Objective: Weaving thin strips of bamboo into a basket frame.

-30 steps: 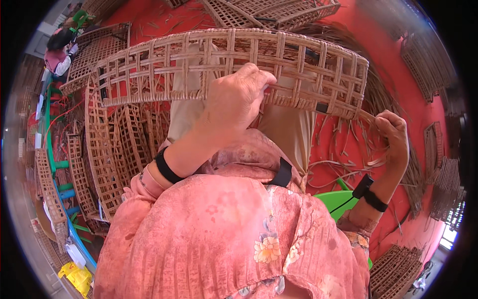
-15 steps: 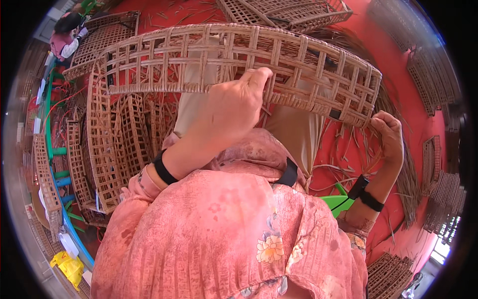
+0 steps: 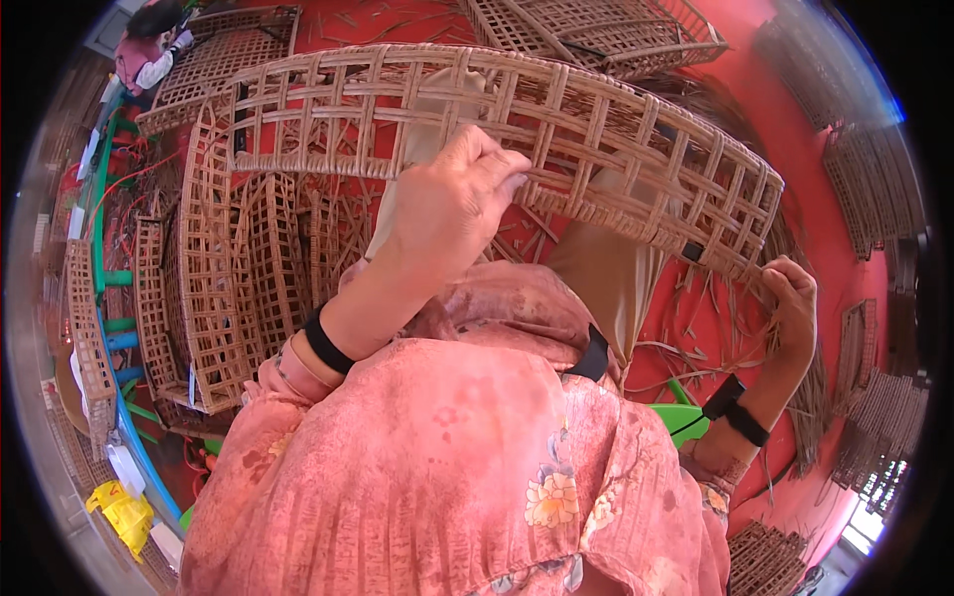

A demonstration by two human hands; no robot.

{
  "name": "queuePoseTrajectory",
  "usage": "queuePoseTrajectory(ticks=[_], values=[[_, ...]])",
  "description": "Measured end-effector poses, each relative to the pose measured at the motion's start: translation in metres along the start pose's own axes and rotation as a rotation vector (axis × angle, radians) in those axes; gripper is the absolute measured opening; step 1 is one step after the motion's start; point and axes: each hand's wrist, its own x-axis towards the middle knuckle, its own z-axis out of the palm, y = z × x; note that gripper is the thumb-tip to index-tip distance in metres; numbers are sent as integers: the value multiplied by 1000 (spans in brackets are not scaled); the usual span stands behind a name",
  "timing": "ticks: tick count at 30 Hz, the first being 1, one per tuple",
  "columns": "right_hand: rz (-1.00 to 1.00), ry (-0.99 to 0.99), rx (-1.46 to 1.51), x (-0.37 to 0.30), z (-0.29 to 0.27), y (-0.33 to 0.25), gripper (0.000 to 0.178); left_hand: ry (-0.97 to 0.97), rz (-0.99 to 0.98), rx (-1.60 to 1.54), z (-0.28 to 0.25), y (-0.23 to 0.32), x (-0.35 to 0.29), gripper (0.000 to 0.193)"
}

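Note:
A long, shallow wicker basket (image 3: 606, 149) of brown open lattice lies across my legs, its wrapped lower rim toward me. Fingers closed, my left hand (image 3: 447, 204) pinches at that rim near the middle of the basket. Its palm side is hidden, so any thin strand there cannot be seen. At the basket's right end, my right hand (image 3: 792, 296) is curled shut by the lower corner. What lies between its fingertips is too small to make out. Dark inner pieces of the frame show at the basket's corners.
Several wicker lattice frames (image 3: 214, 268) stand stacked at the left. Another basket (image 3: 606, 35) lies beyond mine. Loose strands (image 3: 805, 397) and scraps are strewn over the red floor (image 3: 656, 348). A person (image 3: 149, 50) sits at the far left. A green stool (image 3: 681, 419) is near my right arm.
The basket has shifted slightly right in view. My left hand's index finger has drawn back from the lattice into a pinch at the rim. My right hand has moved a little down and right.

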Motion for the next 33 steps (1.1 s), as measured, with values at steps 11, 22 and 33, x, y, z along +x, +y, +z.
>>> queuePoseTrajectory(ticks=[11, 22, 33], values=[[-12, -54, 113, 2, 14, 0, 5, -106, 17, 134, -15, -11, 15, 14], [-51, -72, 126, 3, 9, 11, 8, -236, 47, 221, -25, -3, 26, 8], [-41, 97, 163, -3, 25, 4, 15, -418, -293, -214, -57, -17, 48, 14]])
